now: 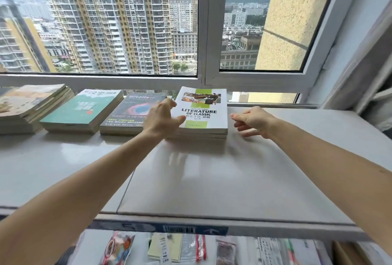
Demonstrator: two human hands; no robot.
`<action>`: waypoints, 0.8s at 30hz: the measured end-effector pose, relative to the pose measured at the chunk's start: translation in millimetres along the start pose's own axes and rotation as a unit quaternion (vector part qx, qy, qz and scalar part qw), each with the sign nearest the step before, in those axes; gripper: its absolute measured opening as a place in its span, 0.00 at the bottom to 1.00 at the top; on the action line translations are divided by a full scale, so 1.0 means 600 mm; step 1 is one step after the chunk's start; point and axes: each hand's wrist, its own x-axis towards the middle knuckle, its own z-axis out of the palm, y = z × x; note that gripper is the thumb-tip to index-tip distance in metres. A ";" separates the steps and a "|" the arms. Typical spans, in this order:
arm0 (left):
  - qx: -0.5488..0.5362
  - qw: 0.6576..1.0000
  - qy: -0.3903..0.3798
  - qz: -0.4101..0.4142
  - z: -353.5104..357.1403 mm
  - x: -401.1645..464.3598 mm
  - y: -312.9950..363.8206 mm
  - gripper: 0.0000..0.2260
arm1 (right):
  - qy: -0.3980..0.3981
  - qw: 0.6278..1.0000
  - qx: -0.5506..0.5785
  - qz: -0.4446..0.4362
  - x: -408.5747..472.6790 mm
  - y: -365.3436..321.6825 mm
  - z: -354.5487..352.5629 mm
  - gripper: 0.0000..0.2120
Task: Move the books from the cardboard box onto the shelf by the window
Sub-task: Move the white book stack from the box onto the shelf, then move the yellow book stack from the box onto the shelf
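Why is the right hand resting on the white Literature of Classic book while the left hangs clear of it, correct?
Swapped. In the head view the left hand touches the Literature of Classic book; the right hand is clear of it, fingers relaxed.

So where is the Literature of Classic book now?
Head view: the white book tops the rightmost stack on the shelf, between the left hand and right hand.
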 end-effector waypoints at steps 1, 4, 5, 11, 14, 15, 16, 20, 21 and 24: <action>-0.004 1.000 -0.002 0.021 0.000 -0.004 0.011 0.22 | 0.013 1.000 -0.009 -0.007 -0.017 0.011 -0.008 0.15; 0.000 0.996 -0.031 0.090 0.011 -0.018 0.053 0.17 | 0.077 0.994 -0.061 -0.039 -0.082 0.044 -0.039 0.15; 0.001 0.993 -0.040 0.110 0.016 -0.022 0.068 0.16 | 0.103 0.990 -0.090 -0.045 -0.105 0.053 -0.050 0.14; -0.031 0.960 -0.136 0.243 0.082 -0.116 0.176 0.13 | 0.250 0.952 -0.178 -0.002 -0.318 0.136 -0.100 0.15; -0.058 0.933 -0.185 0.302 0.131 -0.201 0.229 0.13 | 0.302 0.931 -0.199 0.051 -0.430 0.202 -0.118 0.15; -0.062 0.924 -0.202 0.318 0.145 -0.228 0.243 0.14 | 0.312 0.927 -0.197 0.068 -0.463 0.222 -0.122 0.15; -0.065 0.912 -0.225 0.337 0.163 -0.262 0.263 0.13 | 0.325 0.921 -0.195 0.087 -0.505 0.246 -0.127 0.15; -0.081 0.866 -0.289 0.401 0.221 -0.395 0.336 0.13 | 0.382 0.893 -0.183 0.151 -0.654 0.338 -0.145 0.12; -0.085 0.854 -0.305 0.413 0.236 -0.433 0.353 0.13 | 0.394 0.886 -0.175 0.170 -0.690 0.367 -0.147 0.12; -0.083 0.819 -0.362 0.438 0.294 -0.543 0.390 0.12 | 0.413 0.871 -0.142 0.226 -0.784 0.467 -0.151 0.13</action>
